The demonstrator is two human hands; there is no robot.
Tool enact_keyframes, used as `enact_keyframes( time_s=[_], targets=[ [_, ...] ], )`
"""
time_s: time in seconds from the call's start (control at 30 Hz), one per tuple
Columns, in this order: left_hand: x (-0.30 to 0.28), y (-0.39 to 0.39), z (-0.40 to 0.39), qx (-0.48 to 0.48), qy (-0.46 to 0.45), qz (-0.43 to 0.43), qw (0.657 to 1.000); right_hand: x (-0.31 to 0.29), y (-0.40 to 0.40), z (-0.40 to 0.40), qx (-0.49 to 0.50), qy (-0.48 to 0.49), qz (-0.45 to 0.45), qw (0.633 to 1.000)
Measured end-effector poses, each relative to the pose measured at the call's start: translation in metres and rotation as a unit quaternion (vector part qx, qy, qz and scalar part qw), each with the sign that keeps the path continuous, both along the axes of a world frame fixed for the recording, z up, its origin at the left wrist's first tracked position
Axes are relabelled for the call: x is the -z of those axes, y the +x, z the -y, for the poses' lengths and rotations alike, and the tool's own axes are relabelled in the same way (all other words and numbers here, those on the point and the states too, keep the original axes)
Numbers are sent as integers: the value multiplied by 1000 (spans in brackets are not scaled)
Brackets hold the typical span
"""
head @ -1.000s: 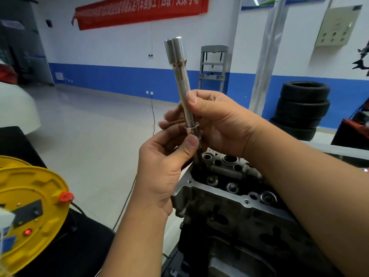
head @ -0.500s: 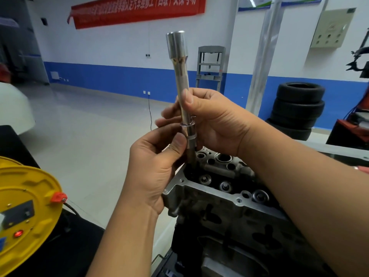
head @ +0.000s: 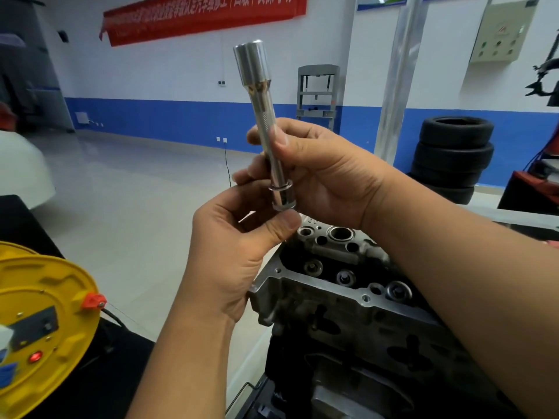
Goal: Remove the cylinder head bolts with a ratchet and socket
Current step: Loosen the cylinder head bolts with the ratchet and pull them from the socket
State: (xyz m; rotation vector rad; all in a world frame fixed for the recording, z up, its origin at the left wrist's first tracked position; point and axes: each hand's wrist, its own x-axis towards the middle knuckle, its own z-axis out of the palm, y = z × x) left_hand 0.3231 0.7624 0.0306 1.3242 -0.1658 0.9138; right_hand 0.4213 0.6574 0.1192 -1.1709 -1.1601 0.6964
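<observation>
Raised slightly since earlier, the long chrome steel socket extension (head: pixel 266 128) stays upright, pinched by right hand (head: pixel 320 176); left hand (head: pixel 239 252) fingers pinch its lower collar above the grey aluminium cylinder head (head: pixel 348 300).

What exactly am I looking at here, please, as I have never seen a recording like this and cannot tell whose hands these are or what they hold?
There is no machine here: a person works with two bare hands, and the one picture comes from a wide-angle camera worn on the head, looking forward and down.

The right hand grips a long shiny metal tool, an extension bar with a wider end on top, held nearly upright. The left hand has its fingers at the tool's lower end, where a short socket sits; whether it is fitting or removing it, I cannot tell.

Below the hands stands the grey cylinder head, with round holes and bolt recesses along its top. At the lower left is a yellow cable reel. Behind are a stack of tyres and a red banner on the wall.
</observation>
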Motion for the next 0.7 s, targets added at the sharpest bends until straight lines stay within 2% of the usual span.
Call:
enact_keyframes(
  time_s=[0.1, 0.23, 0.5, 0.57, 0.7],
  targets=[
    [-3, 0, 2, -11, 24, 7, 1000, 0, 3, 0, 8, 17, 11, 1000],
    [-2, -4, 0, 33, 38, -6, 999, -1, 0, 0, -2, 14, 15, 1000],
    [-7, -5, 4, -36, 26, -17, 999, -2, -5, 1, -36, 18, -37, 999],
    [-7, -3, 6, -50, 32, -23, 998, 0, -3, 0, -17, 32, -40, 999],
    [-9, -6, 4, 24, 35, -45, 998, -2, -1, 5, -4, 27, -14, 1000]
  ],
)
